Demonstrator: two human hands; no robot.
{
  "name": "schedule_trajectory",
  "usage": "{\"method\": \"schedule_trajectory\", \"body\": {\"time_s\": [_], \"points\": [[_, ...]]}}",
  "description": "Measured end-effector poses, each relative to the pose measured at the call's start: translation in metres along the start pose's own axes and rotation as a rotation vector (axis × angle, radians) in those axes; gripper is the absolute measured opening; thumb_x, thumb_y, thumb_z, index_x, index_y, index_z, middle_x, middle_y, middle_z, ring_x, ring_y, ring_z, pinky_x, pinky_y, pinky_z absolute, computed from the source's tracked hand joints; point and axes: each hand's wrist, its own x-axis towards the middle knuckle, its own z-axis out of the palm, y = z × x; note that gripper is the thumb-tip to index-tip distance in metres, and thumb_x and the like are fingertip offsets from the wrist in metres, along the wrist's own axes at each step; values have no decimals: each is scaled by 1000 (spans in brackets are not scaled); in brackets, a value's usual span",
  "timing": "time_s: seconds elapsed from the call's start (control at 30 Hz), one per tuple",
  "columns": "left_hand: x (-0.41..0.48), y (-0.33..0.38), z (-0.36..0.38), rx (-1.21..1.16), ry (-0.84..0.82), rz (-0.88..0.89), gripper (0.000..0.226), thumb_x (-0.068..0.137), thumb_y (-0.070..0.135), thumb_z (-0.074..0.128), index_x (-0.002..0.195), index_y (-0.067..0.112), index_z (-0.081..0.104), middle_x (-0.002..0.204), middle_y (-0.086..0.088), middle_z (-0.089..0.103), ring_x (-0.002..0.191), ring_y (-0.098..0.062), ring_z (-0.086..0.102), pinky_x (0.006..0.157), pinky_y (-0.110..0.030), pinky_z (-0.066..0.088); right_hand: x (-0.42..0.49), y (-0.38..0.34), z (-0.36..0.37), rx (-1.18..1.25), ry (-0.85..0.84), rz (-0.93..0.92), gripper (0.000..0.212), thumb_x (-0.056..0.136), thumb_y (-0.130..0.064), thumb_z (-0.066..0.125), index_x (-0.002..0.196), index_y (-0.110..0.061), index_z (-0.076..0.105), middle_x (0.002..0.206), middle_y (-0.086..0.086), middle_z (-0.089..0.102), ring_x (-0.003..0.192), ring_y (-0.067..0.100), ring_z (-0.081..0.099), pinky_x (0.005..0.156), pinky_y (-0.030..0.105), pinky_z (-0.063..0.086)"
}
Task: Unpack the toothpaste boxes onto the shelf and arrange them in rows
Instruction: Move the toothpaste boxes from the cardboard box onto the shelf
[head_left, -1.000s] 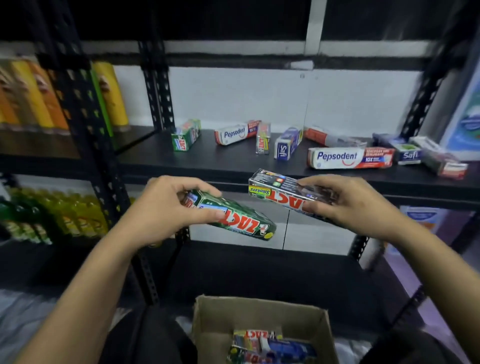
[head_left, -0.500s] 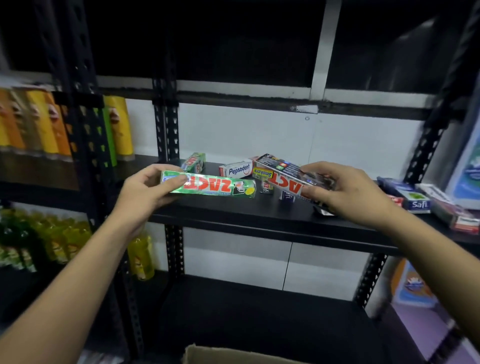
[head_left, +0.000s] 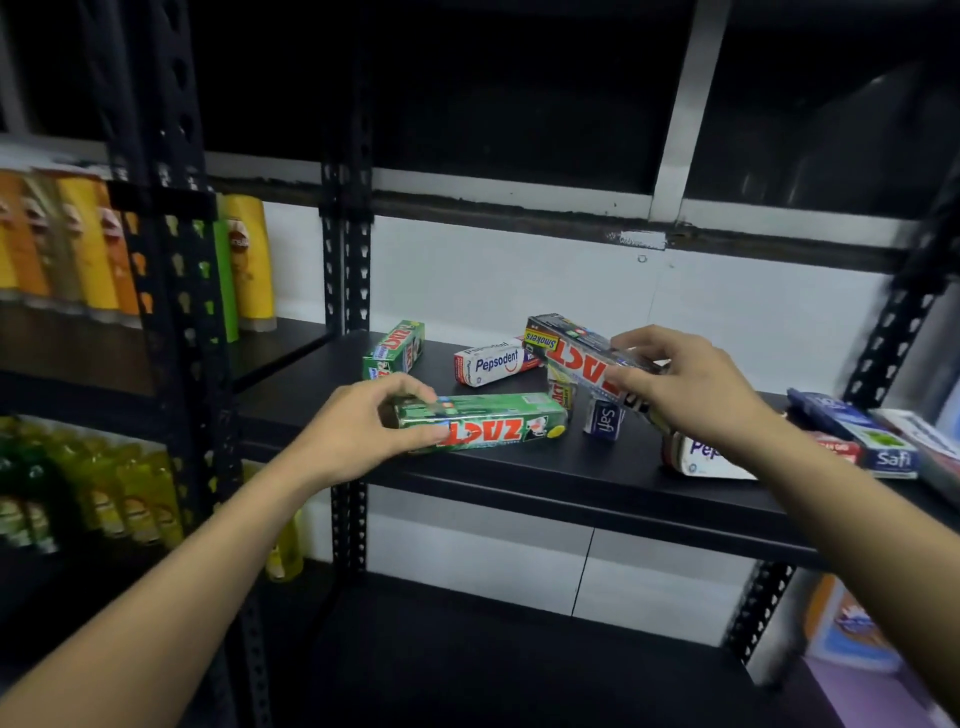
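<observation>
Pepsodent box (head_left: 709, 460) half behind right hand (head_left: 691, 389)

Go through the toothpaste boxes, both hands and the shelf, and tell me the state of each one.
Left hand: gripping green Zact box, which lies flat at shelf front.
Right hand: holding dark Zact Smokers box tilted above shelf.
Small green Zact box: lying at back left.
Pepsodent box: lying flat, untouched.
Safi box: lying end-on.
Shelf: boxes scattered, no rows yet.
</observation>
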Motion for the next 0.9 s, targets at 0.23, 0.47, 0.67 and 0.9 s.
{"method": "schedule_trajectory", "body": {"time_s": [0.23,0.47,0.67,0.9], "points": [[40,-23,-19,96,537,-62,36,83,51,70,109,26,65,109,11,69,97,-9,64,87,-37,53,36,-37,39,77,-72,17,26,86,-35,71,111,-28,66,102,-1,69,75,17,65,61,32,54],[62,-60,-20,310,223,-260,75,82,71,54,148,44,29,146,5,51,121,-26,57,98,-43,49,78,-78,110,78,-133,114,35,90,-35,64,122,-21,59,112,6,65,79,22,65,57,30,53],[62,-63,-19,409,274,-216,48,99,47,44,145,53,32,135,-3,60,116,-32,59,90,-38,50,101,-102,160,108,-115,213,45,92,-31,59,132,-12,52,122,9,63,101,28,63,78,30,49],[63,-62,-15,487,283,-205,39,101,41,41,138,54,42,118,-2,68,105,-32,62,82,-37,49,91,-101,176,-99,-349,92,34,89,-39,61,110,-13,68,98,4,70,87,20,66,78,32,52]]}}
